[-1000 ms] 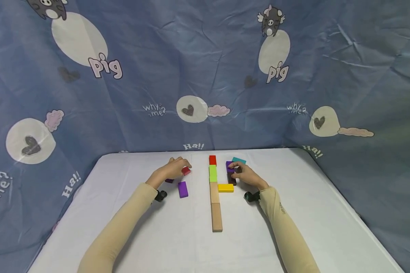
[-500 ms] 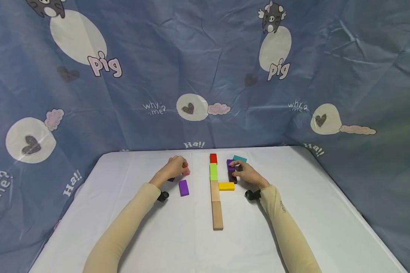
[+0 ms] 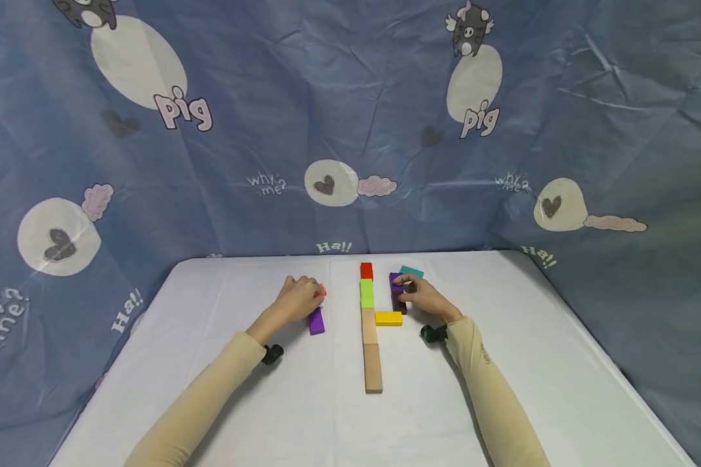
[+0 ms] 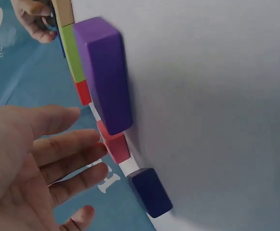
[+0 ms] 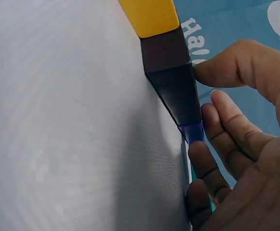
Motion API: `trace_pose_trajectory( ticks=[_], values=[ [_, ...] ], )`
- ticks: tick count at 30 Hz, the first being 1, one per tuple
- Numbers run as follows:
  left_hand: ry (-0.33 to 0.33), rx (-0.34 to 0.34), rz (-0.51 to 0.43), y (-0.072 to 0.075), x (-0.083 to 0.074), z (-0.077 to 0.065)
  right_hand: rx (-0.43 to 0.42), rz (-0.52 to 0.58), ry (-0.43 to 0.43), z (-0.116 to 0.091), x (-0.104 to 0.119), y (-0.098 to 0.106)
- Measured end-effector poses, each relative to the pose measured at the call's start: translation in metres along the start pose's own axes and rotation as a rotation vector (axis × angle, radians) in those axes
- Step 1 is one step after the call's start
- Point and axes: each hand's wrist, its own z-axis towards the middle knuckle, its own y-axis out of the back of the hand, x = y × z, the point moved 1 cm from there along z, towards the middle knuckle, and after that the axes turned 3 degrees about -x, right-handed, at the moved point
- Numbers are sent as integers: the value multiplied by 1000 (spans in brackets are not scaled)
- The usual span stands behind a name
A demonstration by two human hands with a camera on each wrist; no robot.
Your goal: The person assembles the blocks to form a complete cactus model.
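My left hand (image 3: 300, 298) reaches over several loose blocks, its fingers loosely extended with nothing between them. In the left wrist view a purple block (image 4: 103, 77) lies nearest, a pinkish-red block (image 4: 114, 144) sits by the fingertips, and a dark block (image 4: 150, 192) lies beyond; the hand hides that dark one in the head view. My right hand (image 3: 429, 299) rests beside a black block (image 5: 171, 82) and a purple block (image 5: 192, 131) set end to end. Its thumb tip touches the black block's edge, while its relaxed fingers lie along the purple one.
A line of blocks runs up the middle of the white table (image 3: 473, 415): two natural wood blocks (image 3: 372, 366), a green block (image 3: 367, 293) and a red block (image 3: 367, 271). A yellow block (image 3: 389, 318) juts right from it. A teal block (image 3: 411, 272) lies behind the right hand.
My left hand has drawn slightly nearer, so it now covers the dark block and overlaps the purple block's far end. My right hand has stayed at the black and purple blocks.
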Motion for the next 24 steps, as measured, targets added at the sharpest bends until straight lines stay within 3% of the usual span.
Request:
trace_pose_trajectory(
  ticks=[11,18,24],
  values=[
    [-7,12,-2,-5,-6,-5,-1,13,10,-3,2,2],
    [35,118,15,-9,-10,4,-6,10,17,-3,0,2],
    [60,196,31,-12,-14,23,-9,5,11,-2,0,1]
  ],
)
